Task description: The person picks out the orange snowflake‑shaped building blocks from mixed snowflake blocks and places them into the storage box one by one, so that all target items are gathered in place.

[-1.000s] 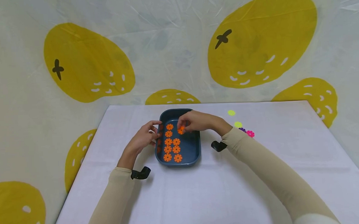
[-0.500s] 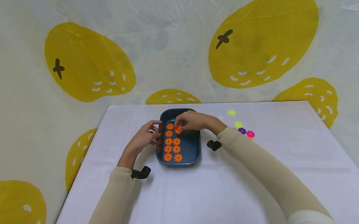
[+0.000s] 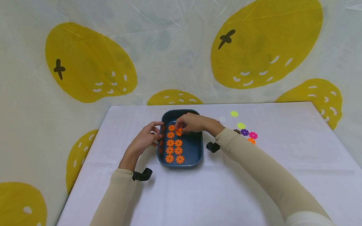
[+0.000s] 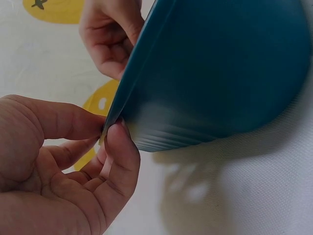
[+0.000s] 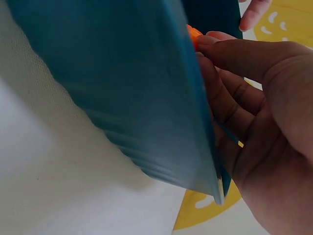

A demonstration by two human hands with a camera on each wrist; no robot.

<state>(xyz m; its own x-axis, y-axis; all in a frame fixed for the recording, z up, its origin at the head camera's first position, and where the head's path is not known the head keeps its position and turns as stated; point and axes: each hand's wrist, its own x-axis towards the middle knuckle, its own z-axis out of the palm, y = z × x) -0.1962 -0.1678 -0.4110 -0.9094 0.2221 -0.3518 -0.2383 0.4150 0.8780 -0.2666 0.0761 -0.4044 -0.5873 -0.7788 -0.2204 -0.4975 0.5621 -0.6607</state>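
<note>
A dark blue rectangular tray (image 3: pixel 192 151) stands on the white table. Inside it, orange notched flower-shaped discs (image 3: pixel 170 143) lie flat in two columns toward the left side. My left hand (image 3: pixel 144 138) pinches the tray's left rim between thumb and fingers, seen closely in the left wrist view on the rim (image 4: pixel 128 88). Over the tray's far right part, my right hand (image 3: pixel 194 122) pinches another orange disc (image 3: pixel 178 132) at the top of the second column. Only a sliver of that disc (image 5: pixel 194 36) shows in the right wrist view; whether it touches the tray floor I cannot tell.
Right of the tray lie loose discs: yellow (image 3: pixel 234 113), white (image 3: pixel 221 120), purple (image 3: pixel 244 132), pink (image 3: pixel 253 135) and orange (image 3: pixel 251 141), among others. My right forearm (image 3: pixel 254 160) partly covers this group. A patterned curtain (image 3: pixel 173 53) hangs behind the table.
My right hand has moved slightly left with the orange disc, bringing it beside the top of the left column. More loose discs show past the sleeve. The left hand keeps its place.
</note>
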